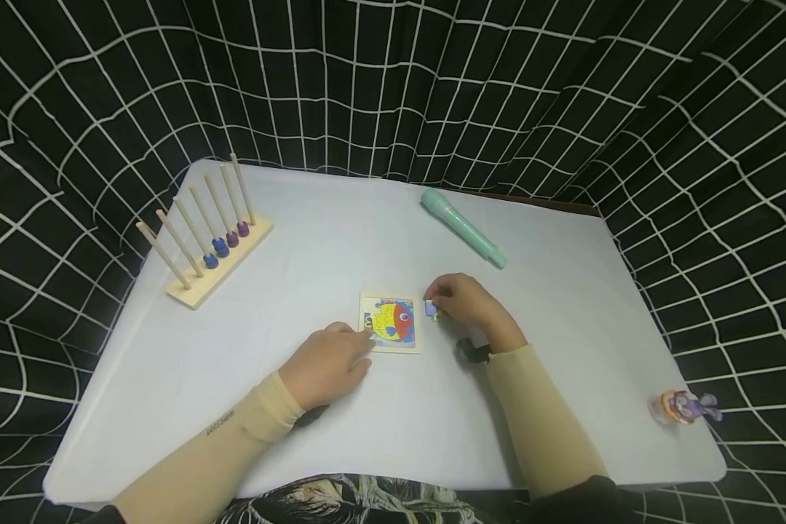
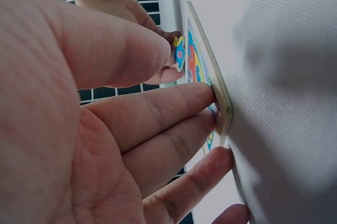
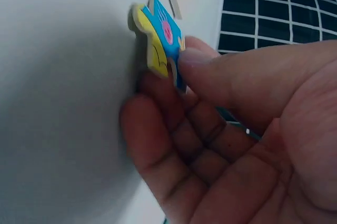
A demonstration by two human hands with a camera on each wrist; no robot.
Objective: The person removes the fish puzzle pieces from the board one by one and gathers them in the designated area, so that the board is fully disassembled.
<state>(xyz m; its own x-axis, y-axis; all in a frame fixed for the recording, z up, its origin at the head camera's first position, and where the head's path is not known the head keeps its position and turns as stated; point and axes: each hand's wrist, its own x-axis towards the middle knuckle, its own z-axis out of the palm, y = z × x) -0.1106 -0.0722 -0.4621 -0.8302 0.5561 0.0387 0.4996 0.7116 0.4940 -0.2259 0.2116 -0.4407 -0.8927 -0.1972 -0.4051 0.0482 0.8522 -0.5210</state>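
Note:
A square wooden puzzle board (image 1: 399, 351) with a yellow and red fish picture lies flat on the table. My left hand (image 1: 327, 364) rests its fingertips on the board's left side; in the left wrist view those fingers (image 2: 158, 110) are mostly straight, touching the board's edge. Just right of the board, my right hand (image 1: 468, 302) pinches a puzzle piece (image 1: 431, 309) between thumb and fingers. Seen from the right wrist, this piece (image 3: 166, 29) is blue and yellow with a pink spot, held tilted near the table surface. Part of it is hidden behind the thumb.
A wooden peg rack (image 1: 223, 269) with blue and purple beads stands at the back left. A green toy microphone (image 1: 461, 225) lies behind the right hand. A small purple-eared figure (image 1: 684, 407) stands near the table's right edge. Dark grid-patterned curtains (image 1: 380, 80) surround the white table (image 1: 314, 247).

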